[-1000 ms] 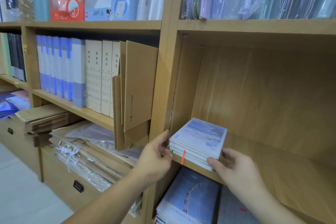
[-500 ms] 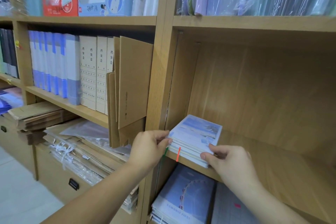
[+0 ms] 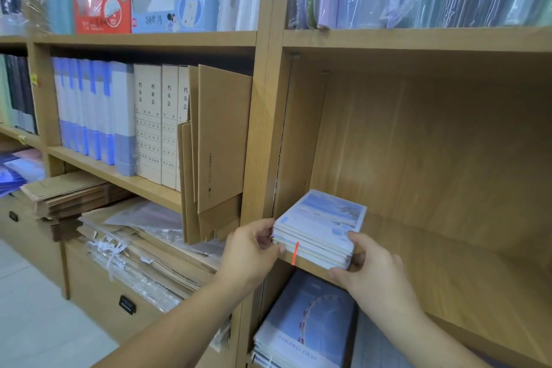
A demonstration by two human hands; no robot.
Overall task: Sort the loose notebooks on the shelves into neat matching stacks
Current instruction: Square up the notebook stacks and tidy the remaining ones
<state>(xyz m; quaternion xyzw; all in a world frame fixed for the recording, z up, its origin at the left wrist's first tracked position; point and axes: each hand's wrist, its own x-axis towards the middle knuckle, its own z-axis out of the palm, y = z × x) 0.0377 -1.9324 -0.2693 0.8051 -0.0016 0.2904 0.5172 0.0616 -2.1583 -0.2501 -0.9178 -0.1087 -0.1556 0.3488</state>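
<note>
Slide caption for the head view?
Left hand and right hand hold a small notebook stack from both sides at the left end of a wooden shelf.

Up and left of the fingers [image 3: 265, 233] of the left hand [image 3: 251, 251], which grips the notebook stack [image 3: 321, 224], the cream file boxes [image 3: 152, 125] each carry 档案盒 down the spine (the small ruled labels beneath are too fine to read). Just below the fingers [image 3: 339, 273] of the right hand [image 3: 373, 275], the blue Ferris-wheel notebook [image 3: 301, 329] reads "ROMANCE FIRST". Print on the red box [image 3: 103, 13] and the blue box [image 3: 179, 13], far above the fingers, cannot be made out.
</note>
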